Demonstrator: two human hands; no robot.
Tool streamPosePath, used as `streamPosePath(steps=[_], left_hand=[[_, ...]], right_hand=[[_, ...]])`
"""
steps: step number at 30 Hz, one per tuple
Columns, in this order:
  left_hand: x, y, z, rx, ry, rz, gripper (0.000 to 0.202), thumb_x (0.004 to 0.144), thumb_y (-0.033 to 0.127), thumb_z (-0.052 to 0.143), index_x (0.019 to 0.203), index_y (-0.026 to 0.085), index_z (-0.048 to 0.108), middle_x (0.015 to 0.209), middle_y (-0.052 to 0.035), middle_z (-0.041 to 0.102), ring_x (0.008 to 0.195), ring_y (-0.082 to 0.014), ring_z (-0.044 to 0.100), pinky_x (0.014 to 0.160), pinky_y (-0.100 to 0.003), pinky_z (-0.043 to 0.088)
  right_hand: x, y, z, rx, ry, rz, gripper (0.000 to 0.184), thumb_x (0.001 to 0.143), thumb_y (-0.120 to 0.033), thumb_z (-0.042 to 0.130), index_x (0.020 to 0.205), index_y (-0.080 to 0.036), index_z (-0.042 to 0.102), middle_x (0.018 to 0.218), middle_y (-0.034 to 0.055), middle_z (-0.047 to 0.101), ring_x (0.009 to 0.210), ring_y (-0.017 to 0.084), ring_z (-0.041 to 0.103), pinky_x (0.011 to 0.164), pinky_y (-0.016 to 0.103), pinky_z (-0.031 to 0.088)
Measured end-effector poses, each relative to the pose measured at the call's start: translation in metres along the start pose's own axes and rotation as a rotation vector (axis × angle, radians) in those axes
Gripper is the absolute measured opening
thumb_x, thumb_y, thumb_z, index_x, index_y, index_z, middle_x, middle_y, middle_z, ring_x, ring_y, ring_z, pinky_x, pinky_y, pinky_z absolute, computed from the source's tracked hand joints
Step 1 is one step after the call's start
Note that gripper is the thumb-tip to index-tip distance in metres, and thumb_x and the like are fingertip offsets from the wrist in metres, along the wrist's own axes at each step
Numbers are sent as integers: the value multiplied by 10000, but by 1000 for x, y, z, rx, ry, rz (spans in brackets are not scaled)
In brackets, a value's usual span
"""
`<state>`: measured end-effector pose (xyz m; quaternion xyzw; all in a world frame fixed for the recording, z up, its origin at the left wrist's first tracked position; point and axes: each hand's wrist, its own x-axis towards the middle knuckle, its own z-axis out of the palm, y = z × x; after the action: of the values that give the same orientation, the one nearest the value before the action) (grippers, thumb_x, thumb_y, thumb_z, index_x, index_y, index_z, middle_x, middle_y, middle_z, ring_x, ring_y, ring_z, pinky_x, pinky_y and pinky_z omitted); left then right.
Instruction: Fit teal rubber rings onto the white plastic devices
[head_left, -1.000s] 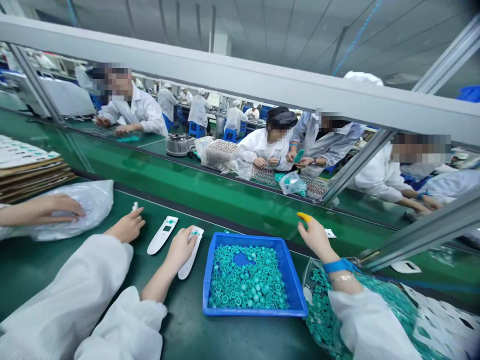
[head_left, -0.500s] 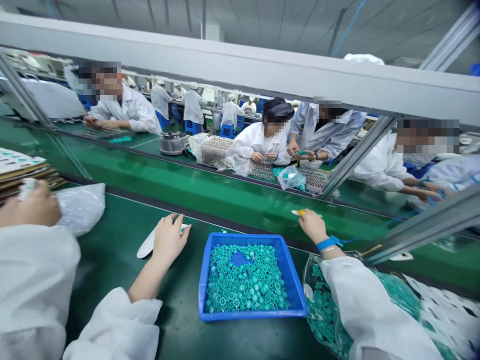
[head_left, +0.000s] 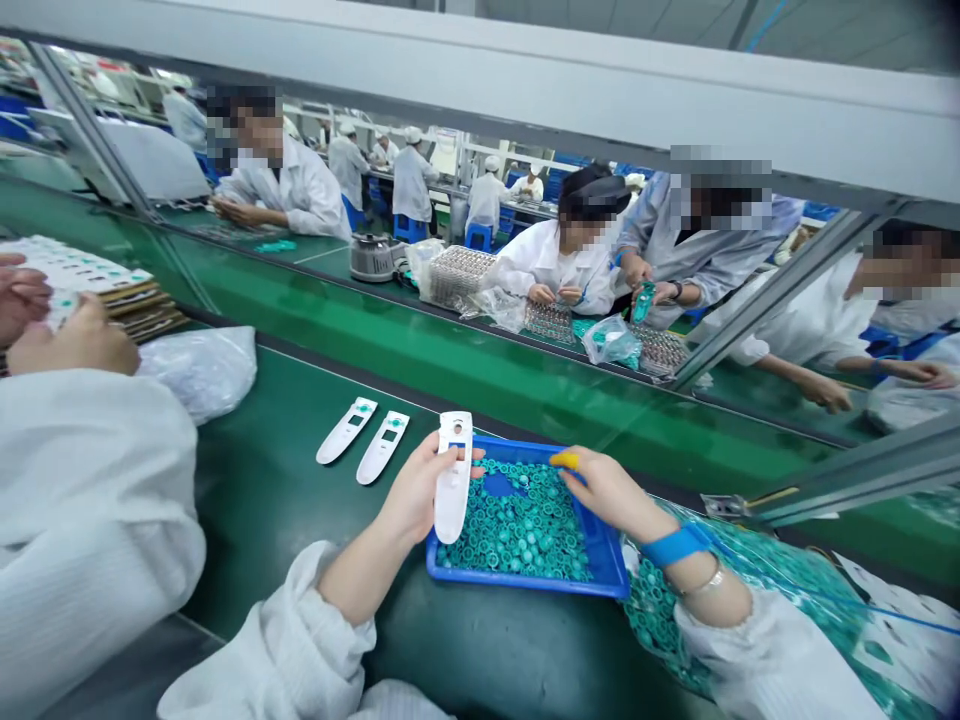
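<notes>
L hand (head_left: 411, 495): fingers closed w/ white shell (head_left: 451, 510) held over blue tray (head_left: 525, 584), L side. R hand (head_left: 613, 490) nr tray's far R corner, fingers half-curled, can't tell if holding. 2 other shells (head_left: 382, 450) on bench (head_left: 277, 545).

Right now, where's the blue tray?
In the head view, the blue tray sits just right of centre on the green table, partly behind the left hand and right hand.
</notes>
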<state>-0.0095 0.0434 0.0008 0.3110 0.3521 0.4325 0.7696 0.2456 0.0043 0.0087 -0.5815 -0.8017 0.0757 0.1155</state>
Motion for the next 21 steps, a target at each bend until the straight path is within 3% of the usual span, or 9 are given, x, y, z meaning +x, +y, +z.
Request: streamPosePath(steps=[3,6,11,17,21], left_hand=[[-10,-2,-7,-9,-2,-62,296,738,256,673,987,160,547,945,-88,719,704,-176,695,622,-246,484],[-16,-8,-4,8,-39,-98,331,720,261,681,1004,155,547,964,-96,711,710,-188,698,617,-249,471],[-20,-22,4,73,-138,-112,394,703,304,691,1040,181,528,873,-26,669,679,-173,682,553,-224,431],[-25,-44,20,170,-271,-110,276,768,282,616,1014,172,556,842,-19,632,623,-151,644,595,-271,479],[-31,-45,22,241,-292,-37,241,834,282,548,1050,175,559,895,-32,624,666,-148,632,632,-278,487]], right_hand=[[1,14,22,-1,-113,83,127,875,-255,604,867,-136,645,849,40,670,767,164,647,730,355,544],[2,9,33,80,-105,144,154,888,-278,597,898,-128,627,826,18,648,717,134,628,687,324,538],[-4,-16,15,429,18,110,274,861,-247,541,1121,-180,595,832,49,673,630,151,646,597,305,573],[-20,-46,9,800,234,20,237,824,-451,627,928,-239,640,949,61,671,810,184,678,710,292,592],[-22,-55,15,961,307,32,299,809,-488,648,1012,-273,603,917,42,716,786,191,709,740,330,605]])
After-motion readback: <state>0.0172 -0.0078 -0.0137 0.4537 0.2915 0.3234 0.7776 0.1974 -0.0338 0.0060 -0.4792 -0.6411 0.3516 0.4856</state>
